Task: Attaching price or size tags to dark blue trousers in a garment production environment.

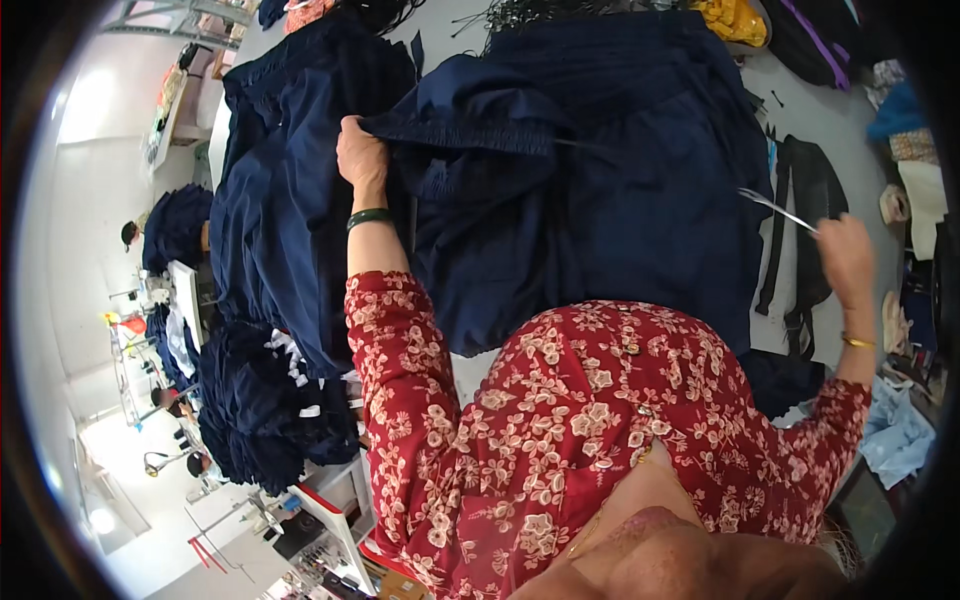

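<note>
My left hand (364,154) grips the edge of a navy blue garment (480,139) and holds up its gathered elastic band. My right hand (847,255) is out to the right, closed around a slim metal tool (776,208), whose pale forked tip points left; whether it is thread snips or tweezers I cannot tell. The tip is close to the right edge of a stack of navy garments (652,195), which lies flat before me. Another pile of navy garments (277,180) lies left of my left forearm.
Black fabric pieces (814,217) lie on the grey table (832,127) at the right. A yellow bundle (731,21) and black cords (540,13) are at the far edge. Bunched navy fabric (255,405) sits lower left. Sewing machines and other people are farther left.
</note>
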A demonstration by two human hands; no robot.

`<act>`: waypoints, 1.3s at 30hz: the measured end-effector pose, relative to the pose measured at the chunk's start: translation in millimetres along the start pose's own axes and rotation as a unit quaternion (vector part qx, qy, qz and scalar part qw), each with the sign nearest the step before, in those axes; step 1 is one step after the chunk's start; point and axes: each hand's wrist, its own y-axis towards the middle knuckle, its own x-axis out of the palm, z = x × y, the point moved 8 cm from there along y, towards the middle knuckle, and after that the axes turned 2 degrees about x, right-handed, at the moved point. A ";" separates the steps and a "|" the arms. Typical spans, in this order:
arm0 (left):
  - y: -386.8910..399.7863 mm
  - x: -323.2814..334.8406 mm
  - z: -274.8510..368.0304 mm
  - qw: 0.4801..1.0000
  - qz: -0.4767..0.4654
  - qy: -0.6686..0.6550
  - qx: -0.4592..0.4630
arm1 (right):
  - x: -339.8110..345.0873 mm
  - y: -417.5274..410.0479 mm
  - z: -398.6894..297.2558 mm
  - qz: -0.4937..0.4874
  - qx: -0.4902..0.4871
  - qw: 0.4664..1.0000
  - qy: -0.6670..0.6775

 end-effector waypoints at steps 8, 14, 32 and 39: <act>-19.6 34.9 16.9 0.998 -0.056 -0.012 -0.035 | -32.4 -3.5 47.0 -0.031 -0.042 0.991 -0.121; -56.1 69.2 88.2 0.971 -0.108 0.098 0.191 | 49.9 89.5 -130.8 -0.128 -0.066 0.982 0.121; -68.3 58.8 94.4 0.969 -0.089 0.021 0.229 | 14.2 187.7 -218.4 -0.042 -0.032 0.842 0.537; -64.8 70.3 58.4 0.983 -0.082 0.015 0.164 | -53.1 140.5 -130.1 0.162 0.051 0.292 0.941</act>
